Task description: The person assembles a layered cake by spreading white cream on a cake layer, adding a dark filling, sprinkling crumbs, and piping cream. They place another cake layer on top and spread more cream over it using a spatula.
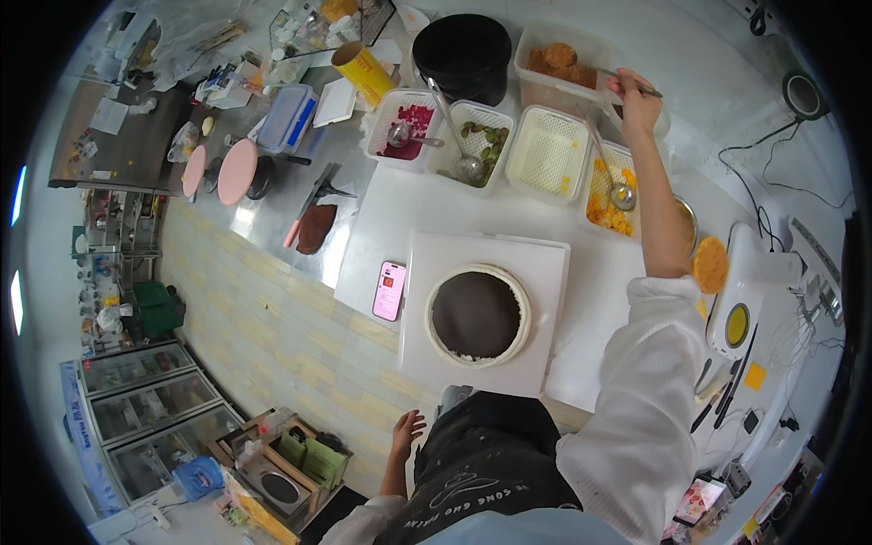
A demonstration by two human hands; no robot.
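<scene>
My right hand (635, 102) is closed around the handle of a metal spoon, whose bowl reaches into a clear plastic tub of brown filling (565, 71) at the back. At my left side, over the floor, my left hand (409, 428) hangs with its fingers apart and holds nothing. Before me a round cake with a dark top and a cream rim (477, 317) sits on a white square board (422, 259). Behind it stand baskets of magenta pieces (417, 114), green fruit pieces (487, 136) and orange fruit pieces (610, 218), each with a ladle, and a nearly empty white basket (548, 153).
A phone (389, 291) lies left of the board. Farther left are a pink-handled knife (310, 208), a brown piece (317, 229) and pink turntables (238, 172). A black round container (462, 58) stands at the back. A white scale (739, 293) is at the right.
</scene>
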